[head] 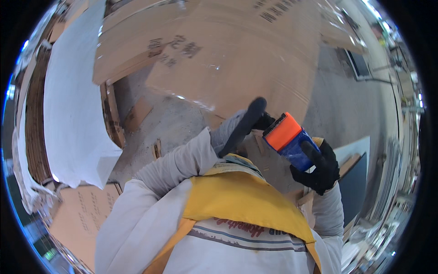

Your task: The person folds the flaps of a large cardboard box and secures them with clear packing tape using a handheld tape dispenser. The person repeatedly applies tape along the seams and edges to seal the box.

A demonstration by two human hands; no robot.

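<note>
A packing tape dispenser with an orange front, a dark toothed edge and a blue body is gripped in my right hand, which wears a black glove. It tilts up toward the left, its toothed end nearest my other hand. My left hand, in a dark glove, reaches across in front of my chest. Its fingertips lie close to the toothed edge. Whether they touch the dispenser or pinch any tape cannot be made out. Beyond both hands lies a large cardboard carton under shiny clear wrap, with dark printing on it.
To the left, a white sheet drapes over stacked brown boards. A printed cardboard panel lies at lower left. Cardboard scraps litter the concrete floor. Dark and white panels stand close by my right arm.
</note>
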